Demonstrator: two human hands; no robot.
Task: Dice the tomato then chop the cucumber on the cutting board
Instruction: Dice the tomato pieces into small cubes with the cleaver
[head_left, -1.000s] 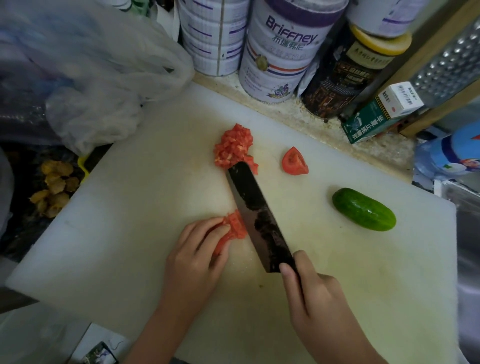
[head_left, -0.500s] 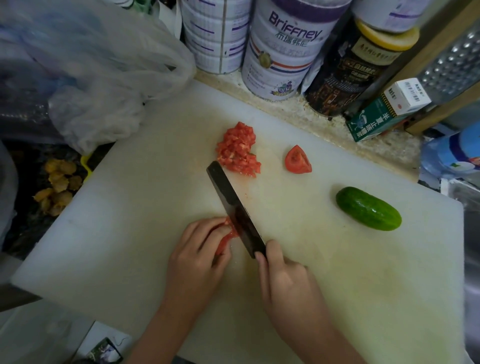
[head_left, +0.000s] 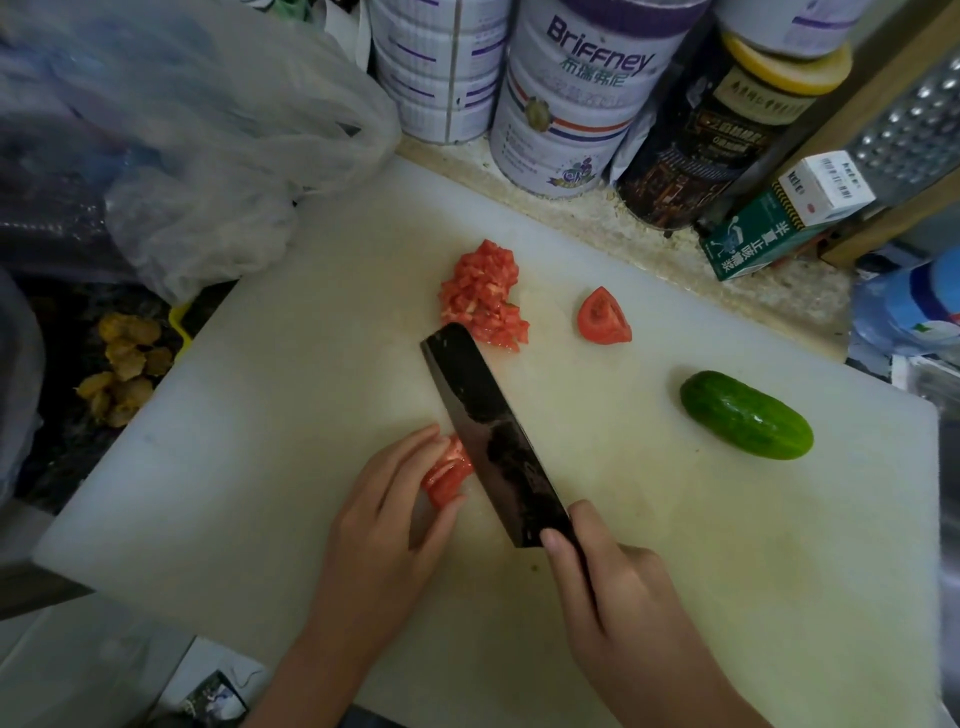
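Knife (head_left: 493, 436) back up after another cut; tomato dicing roughly midway.
Left hand (head_left: 384, 525) pinches tomato piece (head_left: 448, 475), right hand (head_left: 618, 597) grips knife; wedge (head_left: 602, 317) and cucumber (head_left: 745, 414) untouched.

Dim kitchen corner, speckled stone countertop (head_left: 618, 231), white Briffney tins (head_left: 566, 109) and a dark yellow-lidded jar (head_left: 727, 135) along the back, crumpled plastic bag (head_left: 208, 135) at left, metal grater (head_left: 914, 130) at right

The cutting board (head_left: 675, 597) was matt white plastic, faintly stained. The cleaver (head_left: 493, 436) had a dark, mottled metal blade. The cucumber (head_left: 746, 414) looked glossy; the bag (head_left: 218, 156) was thin, crinkled, translucent plastic.
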